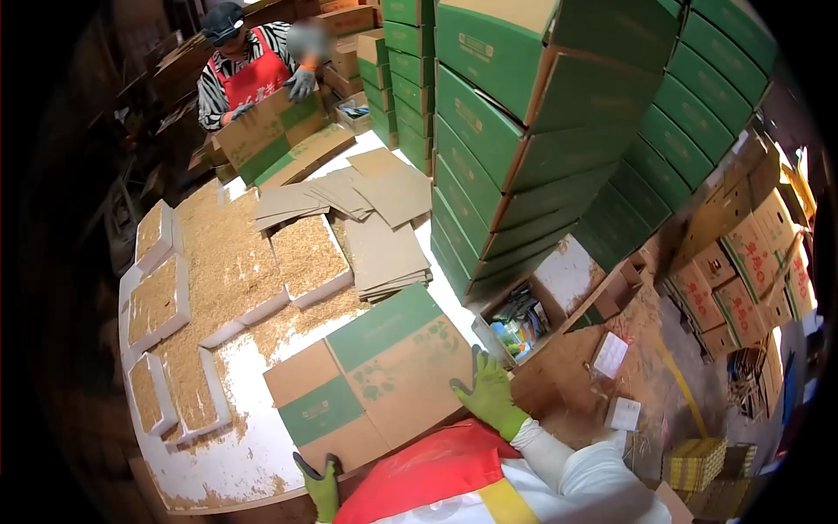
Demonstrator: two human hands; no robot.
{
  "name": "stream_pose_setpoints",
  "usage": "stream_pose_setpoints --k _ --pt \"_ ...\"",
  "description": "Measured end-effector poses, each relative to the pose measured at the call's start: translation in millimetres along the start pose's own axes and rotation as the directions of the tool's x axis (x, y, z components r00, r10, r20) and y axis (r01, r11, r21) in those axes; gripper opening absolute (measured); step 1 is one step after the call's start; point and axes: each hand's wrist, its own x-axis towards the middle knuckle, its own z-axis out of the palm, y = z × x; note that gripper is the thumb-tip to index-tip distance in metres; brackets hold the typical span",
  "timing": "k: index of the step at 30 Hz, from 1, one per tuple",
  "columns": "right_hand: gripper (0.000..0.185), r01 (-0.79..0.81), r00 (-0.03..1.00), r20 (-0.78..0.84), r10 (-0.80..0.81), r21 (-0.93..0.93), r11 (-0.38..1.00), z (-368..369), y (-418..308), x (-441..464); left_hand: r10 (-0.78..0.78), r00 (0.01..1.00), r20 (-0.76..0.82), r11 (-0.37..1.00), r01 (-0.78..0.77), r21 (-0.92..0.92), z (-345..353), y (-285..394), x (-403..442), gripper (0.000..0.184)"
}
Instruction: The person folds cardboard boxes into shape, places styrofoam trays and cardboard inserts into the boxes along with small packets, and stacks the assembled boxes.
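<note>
A flattened cardboard carton (406, 375), brown with green panels and a leaf print, lies on the table in front of me. My right hand (491, 395), in a green glove with dark fingertips, rests at the carton's right edge with thumb and fingers spread. At the carton's lower left corner is my left hand (319, 487), gloved alike, its thumb and a finger apart; its lower part runs out of view. Beyond the carton lie several plain cardboard sheets (384, 253) in a loose stack. A white tray of grain-like tan material (307, 255) stands beside them.
More filled white trays (159, 301) and loose tan material (223, 253) cover the table's left side. Tall stacks of green boxes (489, 131) rise at right. A bin of colourful packets (521, 323) sits right of the table. Across it, a co-worker (253, 70) handles another carton (271, 131).
</note>
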Motion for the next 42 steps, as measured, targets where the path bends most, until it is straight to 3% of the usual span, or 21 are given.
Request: stream_pose_setpoints --k 1,4,5,6,8,9,10,12,16,17,18,20,21,26,27,28,31,32,36,39,42 --pt "0.083 0.012 1.000 -0.012 -0.012 0.025 1.000 -3 -2 4 -0.017 0.999 -0.049 0.996 0.021 0.086 1 -17 8 0.101" --pt "0.067 -0.008 0.992 -0.126 0.013 0.043 0.999 -46 -22 12 0.500 0.863 -0.071 0.866 -0.498 0.040 -26 34 -11 0.101" --pt "0.064 -0.087 0.995 0.052 0.086 0.026 0.996 -77 -34 17 0.725 0.689 -0.010 0.664 -0.695 0.276 -49 45 -3 0.102" --pt "0.062 -0.157 0.963 0.225 0.150 0.013 0.988 -116 -54 25 0.747 0.651 0.132 0.625 -0.756 0.194 -71 97 -26 0.075" --pt "0.056 -0.099 0.994 0.042 0.097 0.032 0.995 -146 -79 26 0.660 0.645 0.385 0.621 -0.757 0.204 -121 126 -17 0.052" --pt "0.056 0.066 0.978 -0.205 -0.044 0.100 0.993 -145 -93 23 0.773 0.486 0.408 0.373 -0.868 0.327 -133 155 -15 0.044" --pt "0.056 0.245 0.876 -0.452 -0.170 0.114 0.963 -144 -107 22 0.636 0.730 0.252 0.743 -0.667 0.057 -139 158 -10 0.039" --pt "0.049 0.466 0.839 -0.284 -0.463 -0.064 0.883 -154 -142 20 0.553 0.761 0.340 0.726 -0.640 0.252 -171 176 32 0.045" --pt "0.032 0.269 0.691 -0.466 -0.553 -0.544 0.795 -127 -171 40 0.381 0.755 0.533 0.663 -0.625 0.412 -178 253 67 0.050" --pt "0.034 0.181 0.698 -0.538 -0.473 -0.507 0.843 -112 -183 53 0.430 0.787 0.443 0.532 -0.617 0.580 -162 273 49 0.051" --pt "0.036 0.093 0.697 -0.604 -0.388 -0.460 0.883 -95 -196 65 0.549 0.714 0.434 0.656 -0.690 0.306 -149 260 92 0.056" --pt "0.039 0.079 0.692 -0.638 -0.338 -0.399 0.914 -93 -206 76 0.895 0.069 0.441 -0.107 -0.926 0.362 -90 274 46 0.056" --pt "0.047 0.010 0.599 -0.777 -0.194 -0.235 0.972 -88 -213 87 0.927 0.021 0.374 -0.164 -0.875 0.456 -72 260 47 0.064" --pt "0.075 0.516 0.847 -0.221 -0.484 0.123 0.848 -87 -214 156 0.956 -0.153 0.252 -0.282 -0.719 0.635 -43 228 25 0.064" --pt "0.082 0.478 0.874 -0.133 -0.468 0.053 0.877 -75 -224 182 0.967 -0.102 0.235 -0.233 -0.730 0.643 -40 225 13 0.058" --pt "0.074 0.512 0.855 0.008 -0.519 0.159 0.844 -84 -214 189 0.976 -0.111 0.187 -0.201 -0.788 0.582 -34 228 1 0.049" --pt "0.043 0.630 0.775 0.022 -0.632 0.061 0.774 -112 -205 196 0.997 -0.032 0.067 -0.057 -0.906 0.419 -36 242 -14 0.029" --pt "0.046 0.665 0.726 0.193 -0.660 0.047 0.745 -139 -207 192 0.996 -0.037 0.083 -0.072 -0.881 0.467 -44 249 -23 0.028" --pt "0.027 0.693 0.700 0.067 -0.711 0.174 0.699 -159 -235 197 1.000 -0.012 0.003 -0.012 -0.900 0.435 -49 268 -50 0.023" --pt "0.030 0.805 0.531 0.183 -0.827 0.194 0.560 -131 -261 199 0.961 0.187 0.204 0.160 -0.977 0.142 -31 277 -85 0.050" --pt "0.037 0.809 0.544 0.210 -0.813 0.127 0.574 -112 -258 208 0.939 -0.020 0.342 0.030 -0.990 -0.139 -45 284 -93 0.072"
